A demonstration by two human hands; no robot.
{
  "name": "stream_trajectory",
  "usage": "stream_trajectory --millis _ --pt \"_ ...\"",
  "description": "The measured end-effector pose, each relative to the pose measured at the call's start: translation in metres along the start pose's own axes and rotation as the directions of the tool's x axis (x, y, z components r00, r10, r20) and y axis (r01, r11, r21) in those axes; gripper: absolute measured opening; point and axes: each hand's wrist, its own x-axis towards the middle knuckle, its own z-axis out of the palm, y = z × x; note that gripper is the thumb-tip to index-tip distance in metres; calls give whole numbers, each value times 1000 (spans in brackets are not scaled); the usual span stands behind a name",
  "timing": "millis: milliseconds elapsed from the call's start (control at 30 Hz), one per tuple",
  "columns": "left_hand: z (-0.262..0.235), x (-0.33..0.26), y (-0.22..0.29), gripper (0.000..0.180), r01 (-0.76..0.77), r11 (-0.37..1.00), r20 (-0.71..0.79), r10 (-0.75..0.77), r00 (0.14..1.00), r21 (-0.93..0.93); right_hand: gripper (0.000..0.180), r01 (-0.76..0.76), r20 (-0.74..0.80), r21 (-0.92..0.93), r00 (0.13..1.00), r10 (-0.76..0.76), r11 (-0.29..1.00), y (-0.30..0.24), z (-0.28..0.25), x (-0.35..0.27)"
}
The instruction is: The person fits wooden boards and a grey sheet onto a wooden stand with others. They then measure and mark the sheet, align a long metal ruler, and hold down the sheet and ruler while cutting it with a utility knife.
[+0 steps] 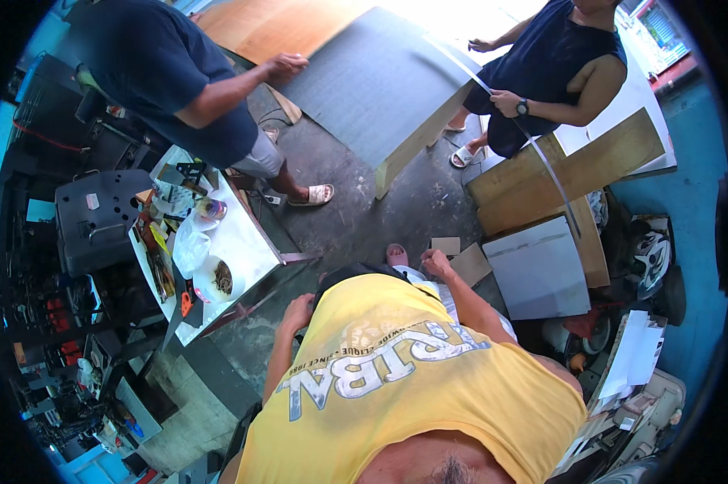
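Observation:
My left hand [298, 313] is low at my left side, beside the dark cloth at my waist; its fingers are mostly hidden. In front of my right thigh, my right hand [437, 264] has its fingers curled in, and whatever may be inside them does not show. Ahead of me is a large grey-topped wooden panel [372, 81]. A person in a sleeveless dark top, at the far right, grips a long thin pale strip [553, 171] that bends down toward the floor. Another person's hand [286, 66] is at the panel's left edge.
A white-topped table [247, 282] at left carries tools, a plastic bag and a tub. Boards [573, 161] and a white panel [537, 270] lean at right. A black case [102, 218] stands beyond the table; a shelf with papers [630, 355] is at lower right.

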Motion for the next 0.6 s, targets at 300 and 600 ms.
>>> stream_trajectory --millis 300,600 --pt "2 0 -3 34 49 999 35 -48 998 -19 27 10 -4 -37 1000 -10 999 -3 -2 0" --pt "11 4 -17 35 -28 999 -20 27 999 -23 26 45 14 -51 999 -45 998 -5 -3 1"
